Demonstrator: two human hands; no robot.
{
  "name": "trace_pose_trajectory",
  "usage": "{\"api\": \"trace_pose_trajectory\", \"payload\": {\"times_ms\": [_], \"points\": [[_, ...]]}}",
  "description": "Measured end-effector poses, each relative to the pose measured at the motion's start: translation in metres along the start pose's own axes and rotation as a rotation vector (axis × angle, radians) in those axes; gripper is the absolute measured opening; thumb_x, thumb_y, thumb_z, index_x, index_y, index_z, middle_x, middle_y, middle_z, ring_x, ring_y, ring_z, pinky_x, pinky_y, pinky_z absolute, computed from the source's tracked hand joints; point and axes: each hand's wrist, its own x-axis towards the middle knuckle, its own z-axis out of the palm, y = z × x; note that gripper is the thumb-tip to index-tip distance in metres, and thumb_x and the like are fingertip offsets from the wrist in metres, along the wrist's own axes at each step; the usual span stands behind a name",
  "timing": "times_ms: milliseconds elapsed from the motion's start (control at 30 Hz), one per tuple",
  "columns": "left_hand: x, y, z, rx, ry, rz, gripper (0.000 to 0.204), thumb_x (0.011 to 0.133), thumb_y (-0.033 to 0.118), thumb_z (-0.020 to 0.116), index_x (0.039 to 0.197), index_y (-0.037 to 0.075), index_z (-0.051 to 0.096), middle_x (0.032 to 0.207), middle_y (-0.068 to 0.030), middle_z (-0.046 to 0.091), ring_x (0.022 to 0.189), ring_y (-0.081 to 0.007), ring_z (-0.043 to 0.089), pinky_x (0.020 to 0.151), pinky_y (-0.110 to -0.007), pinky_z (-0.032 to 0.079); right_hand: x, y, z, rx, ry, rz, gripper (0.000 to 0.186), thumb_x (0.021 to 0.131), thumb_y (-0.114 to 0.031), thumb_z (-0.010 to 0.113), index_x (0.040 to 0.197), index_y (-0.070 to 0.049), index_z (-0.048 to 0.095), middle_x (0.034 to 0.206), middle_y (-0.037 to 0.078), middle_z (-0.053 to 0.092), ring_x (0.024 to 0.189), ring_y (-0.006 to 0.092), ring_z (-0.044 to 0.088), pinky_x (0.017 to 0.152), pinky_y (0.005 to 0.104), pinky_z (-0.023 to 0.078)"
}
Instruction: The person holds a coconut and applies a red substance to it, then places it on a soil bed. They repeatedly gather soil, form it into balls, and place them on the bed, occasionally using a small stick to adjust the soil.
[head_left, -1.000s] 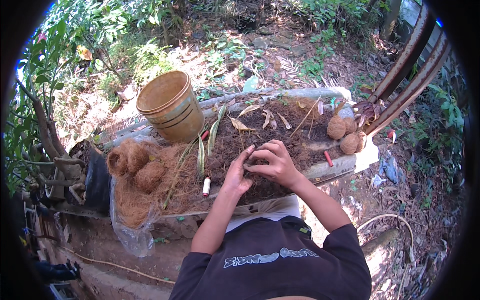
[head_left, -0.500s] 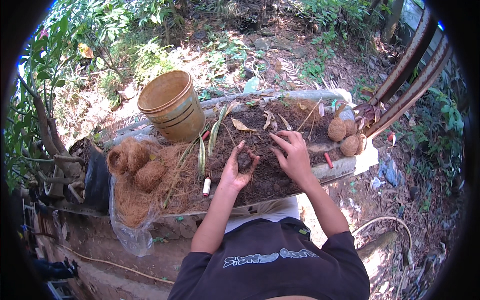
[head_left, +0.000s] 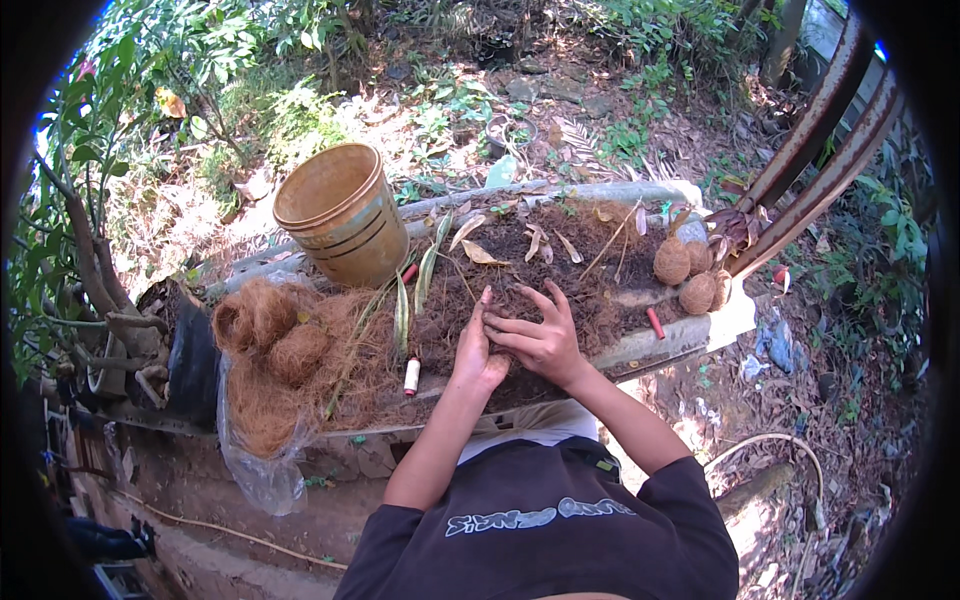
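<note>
- The table [head_left: 690, 330] is the largest thing I see, and it carries all the others.
- The dark soil [head_left: 590, 235] is spread over its middle and right part, from the back edge to near the front edge; both hands are over it.
- The fibre heap [head_left: 285, 415] lies at the left end, reaching the front left corner.
- The bucket [head_left: 360, 240] stands upright at the back edge, left of the middle.
- The left hand [head_left: 478, 352] is raised near the middle of the front edge, its fingers partly hidden; I cannot tell if it holds something.
- The right hand [head_left: 542, 342] touches it from the right, two fingers spread apart; I cannot tell what is between the hands.
- The striped leaves [head_left: 402, 315] lie between fibre and soil.
- Some brown balls [head_left: 671, 260] sit together at the right end.
- The white spool [head_left: 411, 377] is near the front edge, left of the left hand.
- A red tube [head_left: 655, 322] lies near the front edge, toward the right corner.
</note>
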Motion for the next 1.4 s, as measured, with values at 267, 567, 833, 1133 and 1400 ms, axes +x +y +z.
{"api": "trace_pose_trajectory", "payload": {"times_ms": [267, 567, 833, 1133, 1400], "points": [[-0.011, 0.009, 0.023, 0.060, 0.016, -0.076, 0.022, 0.087, 0.037, 0.061, 0.088, 0.015, 0.057, 0.077, 0.0000, 0.058, 0.072, -0.0139, 0.061, 0.066, -0.030, 0.055, 0.008, -0.006, -0.008, 0.097, -0.038, 0.042, 0.023, 0.068, -0.019, 0.066, 0.090, -0.023, 0.070, 0.105, -0.010, 0.064, 0.113, 0.0253, 0.050, 0.100, 0.0497, 0.033], [-0.001, 0.009, 0.009, -0.033, 0.017, -0.116, 0.022, 0.085, 0.036, 0.064, 0.078, 0.016, 0.058, 0.072, 0.0009, 0.057, 0.065, -0.0142, 0.058, 0.059, -0.028, 0.051, 0.006, 0.015, -0.023, 0.313, 0.065, 0.523, 0.018, 0.071, -0.012, 0.069, 0.089, -0.014, 0.071, 0.098, 0.001, 0.064, 0.098, 0.0248, 0.055, 0.084, 0.0395, 0.042], [-0.015, 0.008, 0.022, 0.119, -0.017, -0.145, 0.028, 0.089, 0.036, 0.057, 0.095, 0.008, 0.061, 0.083, -0.0043, 0.063, 0.081, -0.0155, 0.064, 0.060, -0.029, 0.052, 0.016, 0.008, -0.037, 0.125, -0.135, -0.084, 0.029, 0.069, -0.021, 0.067, 0.098, -0.020, 0.069, 0.114, -0.006, 0.062, 0.113, 0.0250, 0.051, 0.097, 0.0475, 0.037], [-0.008, -0.003, 0.021, 0.124, 0.071, 0.061, 0.017, 0.087, 0.024, 0.062, 0.088, 0.007, 0.060, 0.078, -0.0028, 0.058, 0.068, -0.0114, 0.058, 0.054, -0.022, 0.047, 0.000, 0.014, -0.003, 0.155, -0.026, 0.011, 0.029, 0.066, -0.019, 0.070, 0.094, -0.026, 0.070, 0.099, -0.011, 0.068, 0.109, 0.0250, 0.052, 0.102, 0.0488, 0.033], [0.006, -0.001, 0.008, 0.098, 0.007, 0.030, 0.016, 0.086, 0.029, 0.063, 0.090, 0.015, 0.057, 0.079, 0.0023, 0.057, 0.072, -0.0116, 0.060, 0.065, -0.029, 0.053, -0.003, 0.003, -0.014, 0.098, -0.081, -0.071, 0.037, 0.067, -0.019, 0.067, 0.104, -0.024, 0.067, 0.117, -0.012, 0.059, 0.115, 0.0209, 0.048, 0.101, 0.0489, 0.034]]}}
